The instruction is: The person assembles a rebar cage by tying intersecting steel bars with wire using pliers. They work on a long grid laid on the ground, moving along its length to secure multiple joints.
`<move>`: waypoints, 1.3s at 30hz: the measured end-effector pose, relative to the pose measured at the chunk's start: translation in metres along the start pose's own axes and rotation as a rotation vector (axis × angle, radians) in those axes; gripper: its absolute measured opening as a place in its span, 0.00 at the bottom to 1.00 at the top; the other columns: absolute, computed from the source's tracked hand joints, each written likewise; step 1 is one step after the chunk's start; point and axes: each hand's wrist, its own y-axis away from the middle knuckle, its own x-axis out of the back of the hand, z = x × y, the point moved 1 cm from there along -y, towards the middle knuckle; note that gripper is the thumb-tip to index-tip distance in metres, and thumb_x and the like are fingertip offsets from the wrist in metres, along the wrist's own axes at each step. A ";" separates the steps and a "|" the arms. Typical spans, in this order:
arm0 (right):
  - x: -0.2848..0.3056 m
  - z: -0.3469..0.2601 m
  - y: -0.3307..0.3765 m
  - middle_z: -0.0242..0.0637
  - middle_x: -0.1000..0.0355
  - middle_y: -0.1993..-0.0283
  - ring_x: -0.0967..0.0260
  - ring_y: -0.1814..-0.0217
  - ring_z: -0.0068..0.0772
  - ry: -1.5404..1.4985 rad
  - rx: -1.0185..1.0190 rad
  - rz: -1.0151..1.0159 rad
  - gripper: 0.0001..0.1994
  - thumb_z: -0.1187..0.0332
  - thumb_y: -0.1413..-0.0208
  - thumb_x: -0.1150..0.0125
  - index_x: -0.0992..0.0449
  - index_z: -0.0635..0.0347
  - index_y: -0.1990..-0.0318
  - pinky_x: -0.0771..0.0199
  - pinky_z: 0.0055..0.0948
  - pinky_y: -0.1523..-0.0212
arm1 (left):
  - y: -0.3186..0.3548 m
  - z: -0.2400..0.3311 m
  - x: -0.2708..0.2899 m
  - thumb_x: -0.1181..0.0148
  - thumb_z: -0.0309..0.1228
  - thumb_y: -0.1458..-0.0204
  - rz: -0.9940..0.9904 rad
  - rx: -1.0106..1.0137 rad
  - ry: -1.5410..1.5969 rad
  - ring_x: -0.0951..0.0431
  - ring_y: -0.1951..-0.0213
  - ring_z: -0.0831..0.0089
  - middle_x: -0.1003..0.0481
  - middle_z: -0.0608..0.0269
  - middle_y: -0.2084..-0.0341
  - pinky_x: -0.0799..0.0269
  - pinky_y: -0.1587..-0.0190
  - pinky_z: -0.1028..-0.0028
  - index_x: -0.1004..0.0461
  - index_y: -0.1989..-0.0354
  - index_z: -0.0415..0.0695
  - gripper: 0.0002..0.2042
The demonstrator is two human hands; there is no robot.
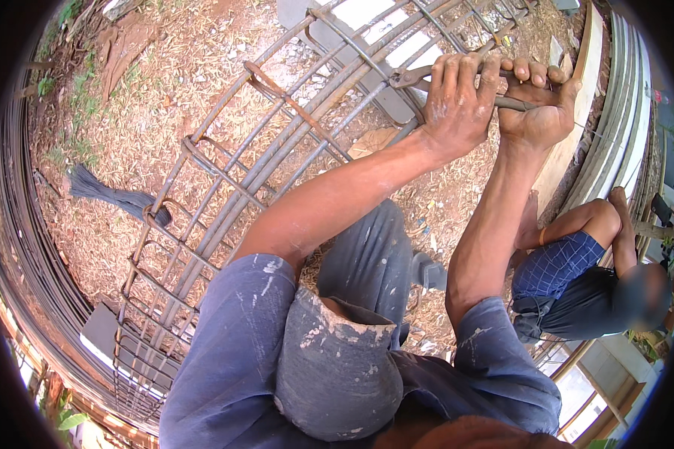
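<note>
A pair of pincers [407, 78] lies sideways at the top right of the view, its jaws beside the bars of a long rebar cage [266, 168]. My left hand [460, 101] is closed over the pincers just behind the jaws. Farther right, my right hand [535, 108] curls around the handle ends, with the handles apart. A thin wire shows near my right wrist. Whether the jaws grip a tie wire at the bars, I cannot make out. The cage curves from lower left to upper right, with square stirrups around lengthwise bars.
A bundle of dark tie wire [116, 196] lies on the chip-strewn ground, one end by the cage. Long bars [34, 217] are stacked at far left. Grey blocks [382, 90] sit under the cage. At right are planks [569, 146] and another person [577, 277] close by.
</note>
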 end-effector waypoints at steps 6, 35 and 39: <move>-0.045 0.013 -0.016 0.43 0.26 0.61 0.27 0.56 0.43 0.588 0.122 -0.169 0.27 0.42 0.46 0.34 0.28 0.60 0.57 0.28 0.41 0.47 | -0.054 -0.020 0.021 0.29 0.35 0.54 -0.186 0.510 0.250 0.18 0.75 0.63 0.19 0.56 0.76 0.24 0.70 0.64 0.17 0.65 0.42 0.12; -0.085 0.035 -0.073 0.28 0.40 0.82 0.37 0.80 0.28 0.715 -0.136 0.090 0.10 0.64 0.43 0.37 0.31 0.54 0.72 0.33 0.30 0.77 | -0.072 -0.022 0.003 0.33 0.30 0.60 0.103 0.557 0.253 0.18 0.68 0.48 0.20 0.48 0.72 0.25 0.60 0.54 0.23 0.62 0.40 0.15; -0.126 0.018 -0.035 0.31 0.32 0.76 0.33 0.77 0.27 1.124 -0.080 0.060 0.11 0.63 0.47 0.32 0.25 0.59 0.63 0.33 0.29 0.77 | -0.079 -0.055 0.015 0.32 0.29 0.63 -0.293 0.531 0.450 0.17 0.69 0.58 0.19 0.49 0.74 0.23 0.62 0.63 0.19 0.71 0.39 0.10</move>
